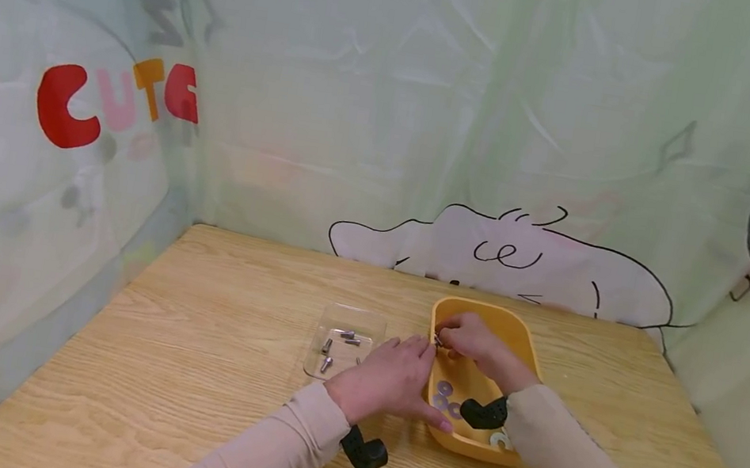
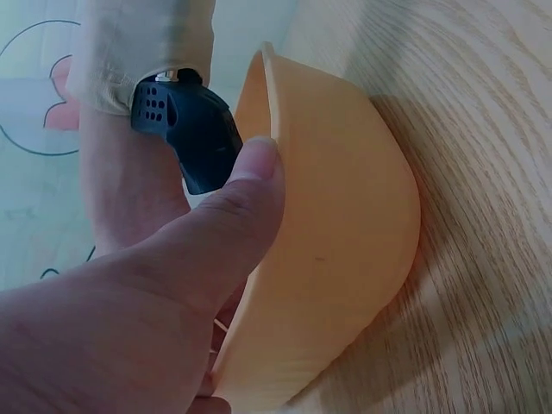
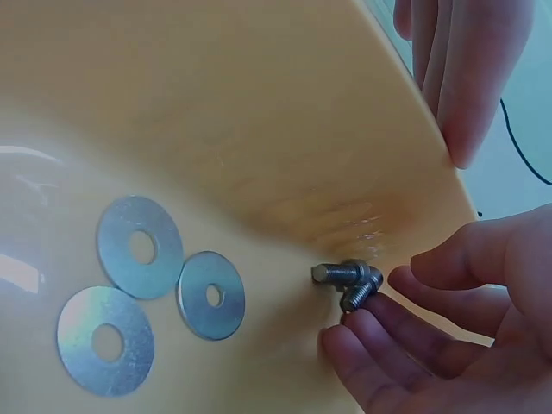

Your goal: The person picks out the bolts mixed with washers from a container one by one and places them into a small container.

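Note:
My right hand [image 1: 471, 339] reaches into a yellow plastic bin [image 1: 475, 445]. In the right wrist view, its fingers touch two metal bolts [image 3: 341, 274] near the bin's wall, and a gap shows between thumb and bolts. My left hand [image 1: 394, 377] rests along the bin's left rim, thumb and fingers spread and fairly straight. In the left wrist view, the left thumb [image 2: 254, 164] lies against the rim. Flat round washers [image 3: 138, 246] lie on the bin's floor, apart from the right hand. A clear shallow tray [image 1: 314, 373] holds several bolts [image 1: 326, 363] beyond the left hand.
The bin and tray stand on a wooden table [image 1: 183, 367], the tray left of the bin. A printed curtain [image 1: 364, 105] hangs behind the table and along its sides. A black wrist device [image 1: 364, 452] is under the left forearm; another [image 1: 486, 414] is over the bin.

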Action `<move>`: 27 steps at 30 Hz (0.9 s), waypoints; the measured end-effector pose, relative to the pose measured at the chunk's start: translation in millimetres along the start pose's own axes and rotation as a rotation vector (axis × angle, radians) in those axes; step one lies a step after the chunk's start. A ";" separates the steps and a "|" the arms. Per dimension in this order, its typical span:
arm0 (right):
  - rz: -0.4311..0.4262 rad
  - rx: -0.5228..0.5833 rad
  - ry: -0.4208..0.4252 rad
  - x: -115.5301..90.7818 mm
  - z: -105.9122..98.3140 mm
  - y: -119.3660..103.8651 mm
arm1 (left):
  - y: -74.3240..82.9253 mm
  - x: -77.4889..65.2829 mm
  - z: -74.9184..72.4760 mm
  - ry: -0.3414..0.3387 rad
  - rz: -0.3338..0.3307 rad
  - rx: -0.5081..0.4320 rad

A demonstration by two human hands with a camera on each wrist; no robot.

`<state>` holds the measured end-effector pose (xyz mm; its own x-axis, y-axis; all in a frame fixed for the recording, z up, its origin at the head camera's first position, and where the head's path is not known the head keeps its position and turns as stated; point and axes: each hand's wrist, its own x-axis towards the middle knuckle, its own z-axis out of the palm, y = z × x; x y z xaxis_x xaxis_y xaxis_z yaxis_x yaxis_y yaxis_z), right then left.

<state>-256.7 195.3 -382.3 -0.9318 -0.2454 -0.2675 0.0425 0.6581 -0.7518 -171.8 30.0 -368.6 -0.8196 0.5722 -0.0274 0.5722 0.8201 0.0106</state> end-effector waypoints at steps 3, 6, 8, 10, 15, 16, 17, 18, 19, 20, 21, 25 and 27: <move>0.020 0.002 -0.013 -1.1 0.8 0.1 | 0.0 -0.2 0.0 -0.011 -0.002 -0.010; 0.021 0.008 -0.015 -1.8 1.6 1.9 | -0.2 -0.2 0.0 -0.012 -0.002 -0.018; 0.012 0.014 -0.013 -2.4 1.5 3.9 | -0.4 -0.2 0.1 -0.009 0.000 -0.025; 0.009 0.018 -0.004 -3.2 0.9 5.9 | -0.6 -0.3 0.1 -0.006 0.000 -0.034; 0.011 0.040 0.023 -6.3 -2.8 9.2 | -0.8 -0.9 -0.3 0.003 0.006 -0.044; 0.013 0.050 0.031 -7.0 -3.6 9.3 | -0.8 -0.9 -0.3 0.005 0.007 -0.042; 0.009 0.061 0.032 -7.5 -4.1 9.4 | -0.9 -0.8 -0.1 0.006 0.009 -0.044; 0.011 0.073 0.033 -8.0 -4.3 9.4 | -0.8 -0.7 0.0 0.006 0.010 -0.043; 0.009 0.083 0.027 -8.4 -4.2 9.4 | -0.7 -0.7 0.3 0.006 0.010 -0.043; 0.011 0.094 0.021 -9.0 -4.0 9.1 | -0.7 -0.6 0.4 0.005 0.010 -0.043; 0.014 0.103 0.012 -9.4 -3.5 9.3 | -0.7 -0.4 0.6 0.005 0.010 -0.041; 0.021 0.126 -0.005 -11.4 -0.7 9.7 | -0.4 -0.5 0.9 0.001 0.009 -0.046; 0.029 0.128 0.000 -11.8 0.6 10.5 | -0.5 -0.5 1.1 -0.001 0.008 -0.044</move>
<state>-245.0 204.7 -387.4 -0.9293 -0.2279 -0.2905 0.1149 0.5690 -0.8142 -171.6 29.3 -369.7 -0.8150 0.5788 -0.0282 0.5769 0.8150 0.0548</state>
